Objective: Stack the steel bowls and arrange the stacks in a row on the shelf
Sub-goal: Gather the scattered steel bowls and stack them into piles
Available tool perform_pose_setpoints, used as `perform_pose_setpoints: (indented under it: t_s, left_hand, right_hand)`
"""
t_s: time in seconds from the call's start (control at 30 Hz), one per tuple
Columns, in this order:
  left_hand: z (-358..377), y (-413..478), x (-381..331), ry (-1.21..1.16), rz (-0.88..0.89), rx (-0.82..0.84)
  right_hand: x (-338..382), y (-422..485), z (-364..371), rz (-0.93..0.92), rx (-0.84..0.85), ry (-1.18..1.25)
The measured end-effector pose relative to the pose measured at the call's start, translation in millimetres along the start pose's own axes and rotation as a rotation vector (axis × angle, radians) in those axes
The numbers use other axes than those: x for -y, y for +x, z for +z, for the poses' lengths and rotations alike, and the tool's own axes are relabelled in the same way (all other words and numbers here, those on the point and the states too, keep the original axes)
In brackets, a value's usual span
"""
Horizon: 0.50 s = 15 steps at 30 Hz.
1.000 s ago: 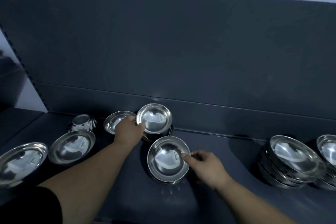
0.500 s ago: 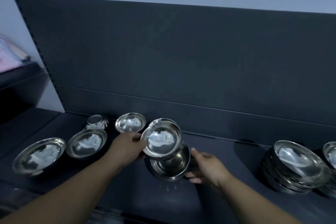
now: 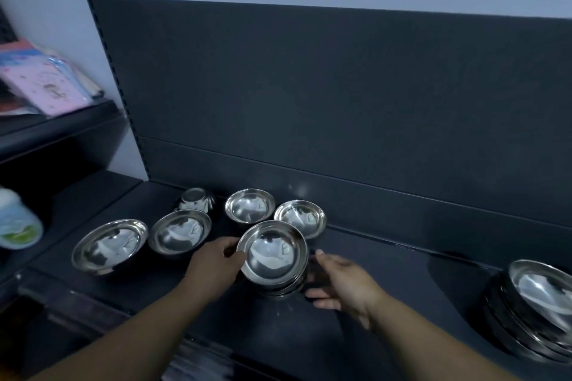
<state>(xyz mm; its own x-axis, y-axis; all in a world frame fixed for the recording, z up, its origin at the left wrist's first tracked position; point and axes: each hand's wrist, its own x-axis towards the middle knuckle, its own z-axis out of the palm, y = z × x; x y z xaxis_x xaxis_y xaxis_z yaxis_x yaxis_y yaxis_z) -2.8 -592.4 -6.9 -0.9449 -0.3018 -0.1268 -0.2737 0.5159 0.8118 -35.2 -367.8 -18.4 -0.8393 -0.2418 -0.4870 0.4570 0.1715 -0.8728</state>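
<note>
Half a second ago the left hand (image 3: 216, 267) was carrying a steel bowl (image 3: 272, 252) tilted in the air above a second bowl by the right hand; now that bowl is sitting nested in the lower bowl (image 3: 286, 286), forming a short stack in the middle of the dark shelf (image 3: 387, 297). The view has also swung, so more of the left side is showing.

The left hand is gripping the top bowl's left rim, thumb over the edge and fingers closed on it. The right hand (image 3: 343, 280) is resting open just right of the stack, fingers spread and curving toward the lower bowl's side; whether they are touching it cannot be told.

Behind the stack, two single bowls are sitting near the back panel (image 3: 340, 102): one (image 3: 249, 206) to the rear left and one (image 3: 300, 219) to the rear right, almost touching the stack's far rim. Further left are lying a wider bowl (image 3: 180, 231), a still wider one (image 3: 110, 246), and a small upturned bowl (image 3: 194, 198) at the back. At the far right a tall stack of bowls (image 3: 532, 303) is leaning, well apart from the hands.
</note>
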Motion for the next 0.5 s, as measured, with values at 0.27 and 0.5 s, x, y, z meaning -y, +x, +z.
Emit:
perform_pose_setpoints:
  t_s: [0.27, 0.5]
  left_hand:
    - [2.6, -0.3, 17.3, -0.187, 0.056, -0.037]
    - [9.8, 9.4, 18.9, -0.106, 0.092, -0.011]
  right_hand:
    - [15.1, 49.7, -6.2, -0.003, -0.227, 0.039]
    - [12.0, 91.9, -11.8, 0.059, -0.251, 0.104]
